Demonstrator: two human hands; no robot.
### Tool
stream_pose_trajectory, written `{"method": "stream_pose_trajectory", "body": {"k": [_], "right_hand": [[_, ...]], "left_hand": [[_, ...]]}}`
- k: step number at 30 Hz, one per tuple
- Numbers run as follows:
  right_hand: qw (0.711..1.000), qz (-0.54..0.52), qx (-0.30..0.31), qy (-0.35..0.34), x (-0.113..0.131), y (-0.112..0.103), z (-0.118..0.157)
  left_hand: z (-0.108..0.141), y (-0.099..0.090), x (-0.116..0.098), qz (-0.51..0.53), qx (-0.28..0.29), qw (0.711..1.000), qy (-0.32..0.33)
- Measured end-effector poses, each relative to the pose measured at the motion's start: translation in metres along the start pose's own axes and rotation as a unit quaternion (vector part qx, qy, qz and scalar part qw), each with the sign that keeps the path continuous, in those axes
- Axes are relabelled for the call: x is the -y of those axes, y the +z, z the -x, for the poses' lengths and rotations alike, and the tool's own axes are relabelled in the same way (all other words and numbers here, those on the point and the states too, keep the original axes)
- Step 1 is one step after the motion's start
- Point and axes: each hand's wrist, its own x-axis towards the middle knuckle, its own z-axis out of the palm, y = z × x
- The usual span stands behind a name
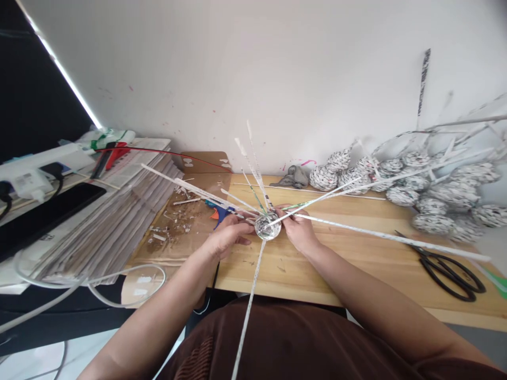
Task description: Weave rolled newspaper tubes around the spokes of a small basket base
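A small round woven paper piece [268,227] is held above the wooden table, with several long rolled-paper strips fanning out from it. One strip [253,290] hangs from it down across the dark brown shirt. On its left side my left hand [232,234] has its fingers closed against the piece and the strip bases. My right hand [297,227] pinches the right side, where a long white strip [388,235] runs out to the right. The fingertips of both hands are partly hidden behind strips.
Black scissors [447,266] lie at the right, below a pile of woven paper balls [435,198]. Newspaper sheets [138,216] and a phone [55,216] are at the left. Behind my left hand is a blue glue gun [222,214]. A grey cloth [293,178] lies by the wall.
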Motion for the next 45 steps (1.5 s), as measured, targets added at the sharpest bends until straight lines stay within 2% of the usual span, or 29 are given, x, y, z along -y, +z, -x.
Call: {"method": "stream_pose_trajectory", "body": {"k": [3, 5, 6, 10, 16, 22, 30, 35, 45], "right_hand": [[1.000, 0.007, 0.014, 0.001, 0.005, 0.000, 0.002], [1.000, 0.002, 0.029, 0.010, 0.006, 0.001, 0.004], [0.999, -0.002, 0.033, 0.014, 0.006, 0.002, 0.005], [0.998, -0.035, 0.016, 0.042, 0.004, 0.004, 0.007], [0.998, -0.040, 0.002, 0.039, 0.004, 0.004, 0.008], [0.994, -0.080, 0.013, 0.068, 0.005, 0.005, 0.009], [0.966, -0.209, -0.018, 0.151, 0.003, 0.016, 0.014], [0.961, -0.219, -0.030, 0.165, 0.003, 0.015, 0.015], [0.971, -0.189, -0.027, 0.146, 0.004, 0.014, 0.017]], "left_hand": [[-0.009, 0.010, 0.007, -0.072, -0.063, 0.994, 0.055], [-0.016, 0.014, 0.013, -0.104, -0.131, 0.980, 0.111], [-0.019, 0.016, 0.016, -0.108, -0.144, 0.975, 0.131], [-0.022, 0.019, 0.019, -0.119, -0.160, 0.966, 0.166], [-0.022, 0.023, 0.022, -0.081, -0.195, 0.964, 0.160], [-0.022, 0.025, 0.021, -0.038, -0.189, 0.966, 0.173], [-0.023, 0.026, 0.020, -0.131, -0.201, 0.948, 0.210], [-0.026, 0.028, 0.022, -0.158, -0.220, 0.940, 0.207], [-0.033, 0.023, 0.023, -0.071, -0.122, 0.976, 0.168]]}}
